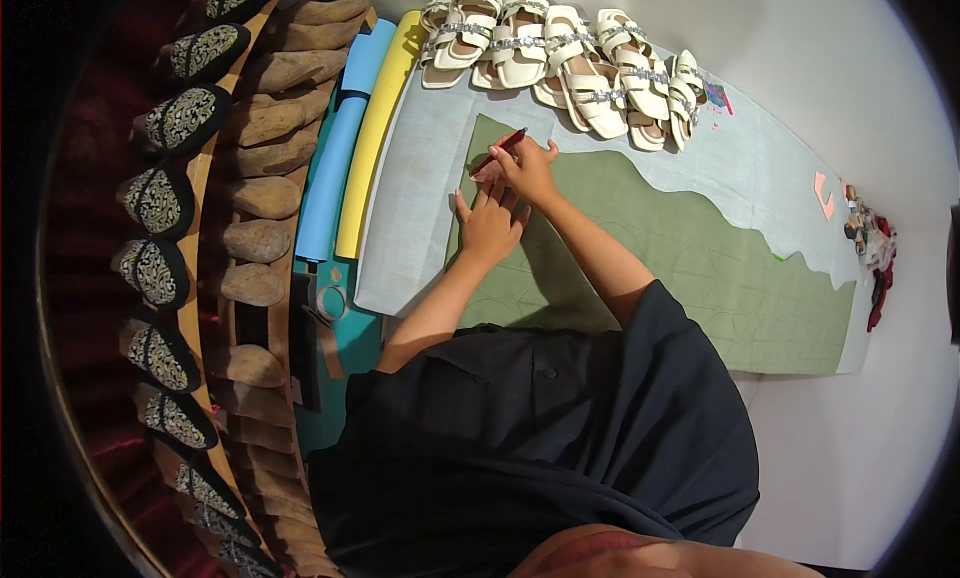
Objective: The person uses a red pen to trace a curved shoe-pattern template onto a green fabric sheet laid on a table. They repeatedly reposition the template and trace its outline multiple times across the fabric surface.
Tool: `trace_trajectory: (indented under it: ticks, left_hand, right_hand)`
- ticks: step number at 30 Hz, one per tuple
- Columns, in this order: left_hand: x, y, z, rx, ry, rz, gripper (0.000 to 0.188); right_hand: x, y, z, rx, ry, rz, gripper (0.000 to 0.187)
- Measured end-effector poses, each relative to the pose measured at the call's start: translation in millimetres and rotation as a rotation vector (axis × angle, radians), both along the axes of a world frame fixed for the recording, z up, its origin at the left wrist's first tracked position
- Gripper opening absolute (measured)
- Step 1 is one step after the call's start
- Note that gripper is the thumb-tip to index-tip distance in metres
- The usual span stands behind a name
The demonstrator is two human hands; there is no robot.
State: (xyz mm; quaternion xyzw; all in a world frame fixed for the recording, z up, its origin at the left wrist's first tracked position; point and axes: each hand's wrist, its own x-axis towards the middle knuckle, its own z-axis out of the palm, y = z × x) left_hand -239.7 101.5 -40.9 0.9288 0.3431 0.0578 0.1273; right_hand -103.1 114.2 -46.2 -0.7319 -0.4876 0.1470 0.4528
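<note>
A sheet of olive-green material [690,248] lies over the worktable, with faint outlines drawn across it. My right hand [530,173] grips a dark red pen [512,141], slanted, its lower end close to the sheet's far left corner. Just below it, my left hand [488,226] lies flat with fingers stretched out. Its fingertips rest on a small pinkish piece [484,174], partly hidden by both hands.
White strappy sandals [520,43] line the table's far edge. Yellow [380,138] and blue rolls [340,158] lie left, beside a tape ring [331,301]. Racks of wooden shoe lasts [262,198] and black patterned shoes [155,200] stand further left. A pink scrap [824,196] lies right.
</note>
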Motion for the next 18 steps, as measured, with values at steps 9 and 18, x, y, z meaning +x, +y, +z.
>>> trace_trajectory:
  ticks: [9, 18]
  left_hand:
    - [-0.2, 0.2, 2.1, -0.01, -0.008, 0.007, 0.047]
    - [-0.2, 4.4, -0.5, 0.03, -0.07, -0.03, 0.042]
  right_hand:
    - [-4.0, 0.6, 11.6, -0.056, -0.112, 0.032, 0.024]
    - [23.6, 0.8, 8.0, -0.033, -0.186, -0.128, 0.023]
